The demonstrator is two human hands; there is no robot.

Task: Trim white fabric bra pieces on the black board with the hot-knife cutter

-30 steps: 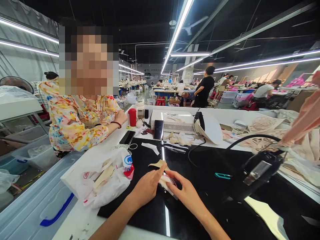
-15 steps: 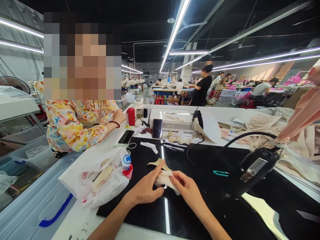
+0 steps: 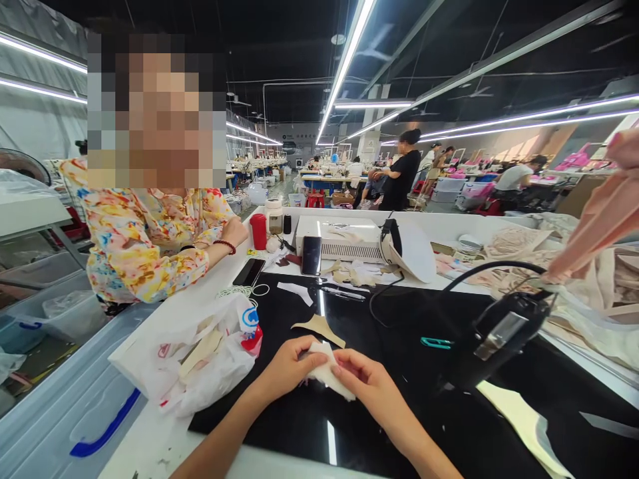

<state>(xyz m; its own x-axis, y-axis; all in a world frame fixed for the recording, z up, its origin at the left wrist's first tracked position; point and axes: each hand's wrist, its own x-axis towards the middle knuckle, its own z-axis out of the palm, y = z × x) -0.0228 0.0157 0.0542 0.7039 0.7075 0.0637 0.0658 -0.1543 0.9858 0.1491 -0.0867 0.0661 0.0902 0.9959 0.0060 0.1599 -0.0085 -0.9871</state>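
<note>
At the lower centre of the frame, our two bare hands meet over a folded white piece that looks like soft cloth. Our left hand pinches its left end, thumb laid on top and fingers curled, partly hidden. Our right hand pinches its right edge between thumb and fingertips. We see the piece just above a glossy black board; whether it touches the board, we cannot tell.

The board's near edge slants across the bottom of the frame, with the white table showing below it. On the left, a crumpled plastic bag overlaps the board's left edge, near our left hand, so room there is narrow. Just beyond our hands, at centre, lies a curved beige piece, its near tip close to our right hand. Farther up are pens and a white cut piece near the board's far edge.

Our widest room for moving is right of the right hand, bounded by a teal clip, a black device and, lower right, a pale yellow piece.
</note>
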